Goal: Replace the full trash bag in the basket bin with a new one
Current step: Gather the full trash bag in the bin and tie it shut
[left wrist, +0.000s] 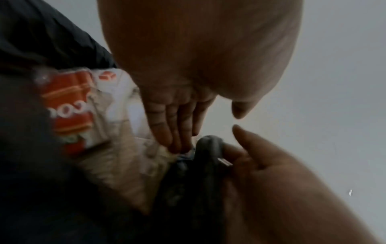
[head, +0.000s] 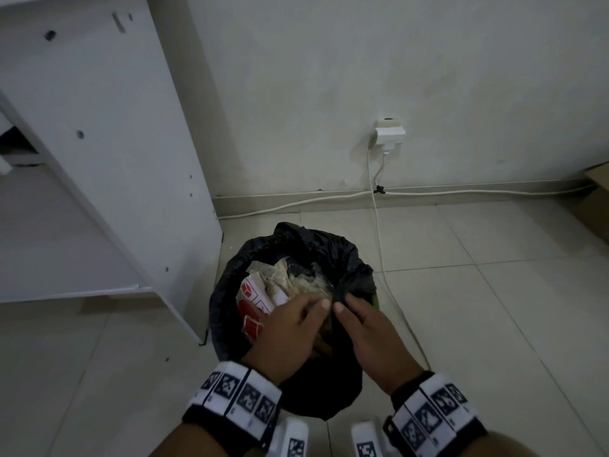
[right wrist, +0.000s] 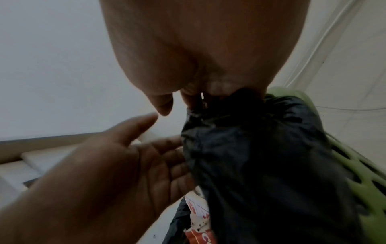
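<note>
A black trash bag (head: 290,245) lines the green basket bin (right wrist: 367,184) on the tiled floor and is full of rubbish: a red and white carton (head: 252,301) and crumpled paper (head: 296,278). My right hand (head: 349,308) grips a bunched fold of the bag's right rim (right wrist: 240,105) with its fingers curled round it. My left hand (head: 313,308) is just beside it over the rubbish. Its fingers (left wrist: 173,132) are straight and point down onto the paper, holding nothing. The two thumbs nearly touch.
A white furniture panel (head: 131,159) stands close to the bin's left. A wall socket with a plug (head: 389,133) is behind, and its cable (head: 382,258) runs down past the bin's right side. A cardboard box (head: 596,192) sits at the far right.
</note>
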A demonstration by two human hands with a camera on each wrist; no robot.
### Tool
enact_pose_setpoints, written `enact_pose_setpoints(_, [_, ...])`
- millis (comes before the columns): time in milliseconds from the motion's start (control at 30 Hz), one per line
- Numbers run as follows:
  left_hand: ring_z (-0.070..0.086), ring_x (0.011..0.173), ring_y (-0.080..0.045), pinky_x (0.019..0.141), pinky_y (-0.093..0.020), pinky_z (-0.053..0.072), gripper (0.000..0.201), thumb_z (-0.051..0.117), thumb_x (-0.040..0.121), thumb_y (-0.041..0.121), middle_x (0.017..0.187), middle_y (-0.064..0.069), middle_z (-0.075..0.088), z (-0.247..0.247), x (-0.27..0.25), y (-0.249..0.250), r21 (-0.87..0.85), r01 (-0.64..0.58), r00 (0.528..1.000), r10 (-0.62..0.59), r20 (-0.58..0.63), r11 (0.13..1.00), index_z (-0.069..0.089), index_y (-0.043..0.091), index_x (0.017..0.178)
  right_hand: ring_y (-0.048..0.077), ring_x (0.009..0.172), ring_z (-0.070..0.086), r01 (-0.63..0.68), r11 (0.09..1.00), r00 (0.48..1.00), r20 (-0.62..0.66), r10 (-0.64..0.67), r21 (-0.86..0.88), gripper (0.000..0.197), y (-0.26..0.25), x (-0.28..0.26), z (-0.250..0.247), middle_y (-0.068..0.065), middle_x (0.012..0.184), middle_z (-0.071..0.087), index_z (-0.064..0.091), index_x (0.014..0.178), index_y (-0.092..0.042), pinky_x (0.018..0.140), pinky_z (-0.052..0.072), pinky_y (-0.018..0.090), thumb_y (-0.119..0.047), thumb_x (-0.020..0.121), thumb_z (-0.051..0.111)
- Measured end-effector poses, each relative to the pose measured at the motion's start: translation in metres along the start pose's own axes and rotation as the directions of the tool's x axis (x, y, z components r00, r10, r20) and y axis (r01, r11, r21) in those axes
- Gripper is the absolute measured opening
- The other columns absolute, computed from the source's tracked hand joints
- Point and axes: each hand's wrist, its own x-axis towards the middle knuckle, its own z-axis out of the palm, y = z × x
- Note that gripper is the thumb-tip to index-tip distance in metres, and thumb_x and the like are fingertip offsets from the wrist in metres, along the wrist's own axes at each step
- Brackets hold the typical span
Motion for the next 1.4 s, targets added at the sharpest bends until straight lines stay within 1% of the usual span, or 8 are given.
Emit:
enact_pose_setpoints(200, [0.070, 0.087, -0.009, 0.084, -0.037, 0.058, 0.028, 0.055, 0.098, 0.040, 0.091, 0.003, 0.074, 0.017, 0.022, 0.018, 0.017, 0.115, 0.993, -0.115, -0.013, 0.993, 0.072, 0.017, 0.099, 0.009, 0.103, 0.068, -0.268, 0.948, 0.963, 0.082, 0.257, 0.173, 0.038, -0.004, 0.010, -0.029, -0.003, 0.107, 0.075, 0.074, 0.106, -0.021, 0.090, 0.048, 0.027, -0.037, 0.102, 0.040])
enact_pose_setpoints(400, [0.069, 0.083, -0.005, 0.080, -0.031, 0.057, 0.015, 0.063, 0.095, 0.026, 0.089, 0.006, 0.075, 0.021, 0.026, 0.018, 0.082, 0.011, 0.998, -0.006, -0.060, 0.997, 0.075, 0.018, 0.096, 0.026, 0.065, 0.061, -0.412, 0.878, 0.904, -0.015, 0.428, 0.243, 0.044, -0.002, 0.044, -0.055, 0.017, 0.082, 0.068, 0.072, 0.099, -0.001, 0.065, 0.047, 0.039, -0.039, 0.097, 0.050])
enact_pose_setpoints(567, [0.065, 0.094, 0.003, 0.083, -0.010, 0.047, 0.018, 0.061, 0.097, 0.025, 0.102, 0.014, 0.072, 0.029, 0.016, 0.027, 0.134, -0.140, 0.978, 0.115, 0.176, 0.981, 0.074, 0.022, 0.109, 0.036, 0.099, 0.070, -0.498, 0.730, 0.825, -0.003, 0.565, 0.469, 0.038, -0.003, 0.079, -0.059, 0.024, 0.106, 0.072, 0.069, 0.108, 0.008, 0.094, 0.053, 0.047, -0.025, 0.090, 0.068])
enact_pose_setpoints(700, [0.068, 0.083, 0.003, 0.074, -0.014, 0.051, 0.022, 0.056, 0.101, 0.026, 0.100, 0.014, 0.073, 0.015, 0.011, 0.027, 0.063, -0.140, 0.963, 0.121, 0.239, 0.988, 0.073, 0.024, 0.115, 0.041, 0.103, 0.068, -0.516, 0.577, 0.756, 0.020, 0.654, 0.634, 0.039, -0.008, 0.110, -0.054, 0.028, 0.118, 0.066, 0.064, 0.117, 0.007, 0.081, 0.057, 0.052, -0.015, 0.086, 0.069])
enact_pose_setpoints(867, [0.065, 0.096, 0.003, 0.083, -0.015, 0.049, 0.021, 0.055, 0.100, 0.016, 0.103, 0.016, 0.071, -0.032, 0.019, 0.001, 0.100, -0.065, 0.989, 0.077, -0.123, 0.993, 0.072, 0.029, 0.105, 0.031, 0.099, 0.068, -0.304, 0.745, 0.945, 0.087, 0.316, 0.594, 0.026, -0.051, 0.104, -0.030, 0.023, 0.112, 0.069, 0.064, 0.118, 0.002, 0.078, 0.059, 0.037, -0.009, 0.098, 0.052])
enact_pose_setpoints(1000, [0.050, 0.119, -0.004, 0.101, -0.022, 0.042, 0.036, 0.058, 0.098, 0.018, 0.129, 0.011, 0.056, -0.054, 0.030, -0.017, 0.251, -0.123, 0.941, 0.194, -0.279, 0.960, 0.055, 0.025, 0.133, 0.020, 0.093, 0.069, -0.010, 0.994, 0.994, 0.110, -0.003, 0.111, 0.021, -0.070, 0.084, -0.001, 0.012, 0.104, 0.073, 0.066, 0.113, -0.010, 0.086, 0.056, 0.034, -0.006, 0.098, 0.052])
enact_pose_setpoints(1200, [0.012, 0.151, -0.009, 0.124, -0.029, 0.010, 0.065, 0.053, 0.088, 0.014, 0.158, 0.007, 0.030, -0.073, 0.053, -0.007, 0.427, -0.488, 0.863, 0.493, 0.108, 0.761, 0.040, 0.024, 0.151, 0.002, 0.072, 0.057, 0.364, 0.905, 0.882, 0.393, -0.260, -0.219, 0.020, -0.087, 0.057, 0.019, -0.008, 0.077, 0.061, 0.050, 0.107, -0.023, 0.069, 0.044, 0.015, -0.009, 0.095, 0.057])
enact_pose_setpoints(1400, [0.063, 0.103, -0.012, 0.123, -0.037, 0.025, 0.019, 0.064, 0.080, 0.036, 0.097, 0.003, 0.068, -0.108, 0.056, -0.011, 0.505, -0.541, 0.837, 0.491, 0.242, 0.672, 0.070, 0.021, 0.090, 0.005, 0.089, 0.064, 0.460, 0.759, 0.842, 0.498, -0.208, -0.461, 0.024, -0.079, 0.048, -0.015, -0.011, 0.104, 0.071, 0.045, 0.122, -0.026, 0.076, 0.050, 0.025, -0.021, 0.099, 0.051])
